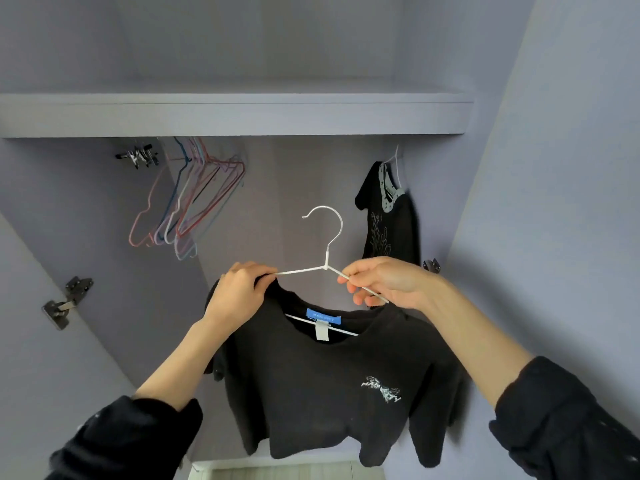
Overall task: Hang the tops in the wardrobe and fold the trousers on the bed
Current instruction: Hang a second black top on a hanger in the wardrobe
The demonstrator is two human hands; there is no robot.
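open lilac wardrobe (554,168), shelf (235,114) above spare hangers (194,199) and hung top (389,216).

black T-shirt (322,393), white chest print | white hanger (325,261) | blue neck label (323,317) | lilac wardrobe (242,114)

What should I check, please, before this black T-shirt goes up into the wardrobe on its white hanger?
1. Left shoulder seated on the white hanger: cannot tell; the left hand grips the black T-shirt and the hanger arm there.
2. Right shoulder seated: not ok; the right hand pinches a bare hanger arm above the cloth.
3. Hook free: ok; nothing touches it.
4. Rail visible: not ok; the shelf hides it.
5. Free space to hang: ok; a gap lies between the empty hangers and the hung black top.
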